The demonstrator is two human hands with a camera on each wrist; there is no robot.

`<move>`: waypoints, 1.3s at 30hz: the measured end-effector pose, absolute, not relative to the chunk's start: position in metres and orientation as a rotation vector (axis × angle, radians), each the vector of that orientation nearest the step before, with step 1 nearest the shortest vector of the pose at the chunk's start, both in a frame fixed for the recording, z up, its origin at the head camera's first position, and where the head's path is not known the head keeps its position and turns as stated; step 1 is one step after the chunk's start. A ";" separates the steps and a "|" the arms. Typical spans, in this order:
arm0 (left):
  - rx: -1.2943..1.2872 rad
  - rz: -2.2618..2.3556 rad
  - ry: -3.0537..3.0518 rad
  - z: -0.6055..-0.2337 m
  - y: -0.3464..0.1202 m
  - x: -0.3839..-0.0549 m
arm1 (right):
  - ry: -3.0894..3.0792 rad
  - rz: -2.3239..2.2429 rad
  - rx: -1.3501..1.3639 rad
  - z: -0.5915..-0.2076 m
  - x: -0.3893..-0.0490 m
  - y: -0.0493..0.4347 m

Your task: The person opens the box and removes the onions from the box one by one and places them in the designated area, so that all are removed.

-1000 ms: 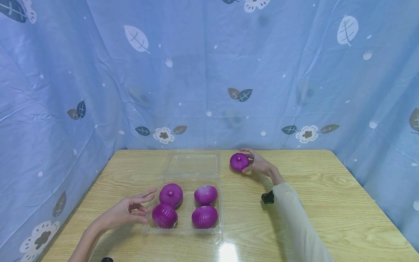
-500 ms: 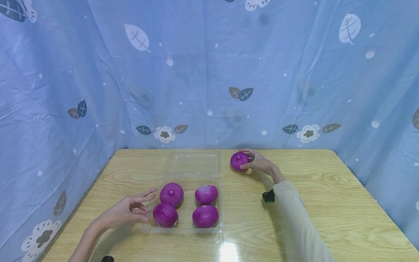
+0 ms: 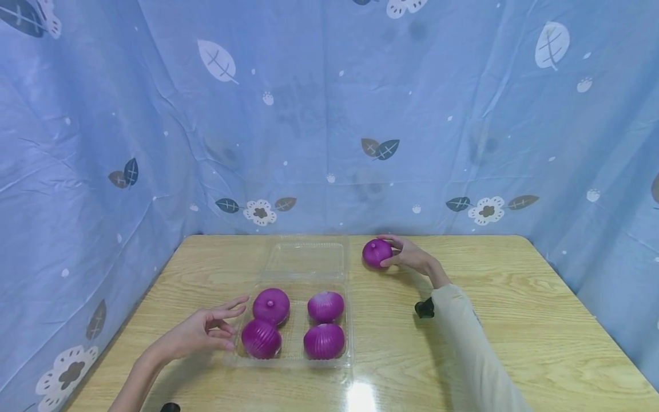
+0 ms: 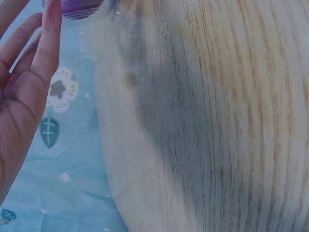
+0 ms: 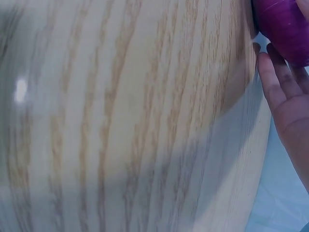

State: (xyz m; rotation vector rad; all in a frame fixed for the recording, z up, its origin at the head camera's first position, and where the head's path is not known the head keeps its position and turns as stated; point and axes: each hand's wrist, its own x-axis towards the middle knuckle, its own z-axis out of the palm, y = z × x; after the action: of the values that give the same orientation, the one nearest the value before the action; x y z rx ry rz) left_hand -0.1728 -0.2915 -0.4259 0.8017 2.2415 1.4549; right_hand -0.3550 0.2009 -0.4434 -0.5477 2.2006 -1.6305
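Near the far edge of the table, my right hand (image 3: 411, 255) grips a purple onion (image 3: 376, 253), with thumb and fingers round its right side. The right wrist view shows part of this onion (image 5: 285, 29) above the fingers (image 5: 277, 89). My left hand (image 3: 198, 332) is at the left side of a clear plastic clamshell box (image 3: 296, 362), fingers loosely extended towards its rim; whether they touch it I cannot tell. Inside the box sit several purple onions, in a left pair (image 3: 261, 339) and a right pair (image 3: 324, 341).
The box's clear lid (image 3: 306, 258) lies folded back towards the far edge. Blue patterned curtain (image 3: 329, 114) surrounds the wooden table (image 3: 515, 320) at the back and sides. A black wrist-camera part (image 3: 424, 308) juts from the right sleeve (image 3: 471, 346).
The right thumb has shifted slightly up on the onion's side. Otherwise both hands, the onions and the box stay in place.
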 end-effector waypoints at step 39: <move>0.825 1.440 2.231 -0.422 -0.295 -0.181 | 1.927 -1.816 -0.811 -0.418 -0.300 0.193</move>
State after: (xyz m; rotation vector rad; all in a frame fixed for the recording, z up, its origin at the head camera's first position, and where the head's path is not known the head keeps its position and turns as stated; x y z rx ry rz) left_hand -0.1813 -0.2950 -0.4221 0.8252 2.2313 1.4400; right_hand -0.3000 0.1926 -0.4183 -0.8106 1.9274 -1.8161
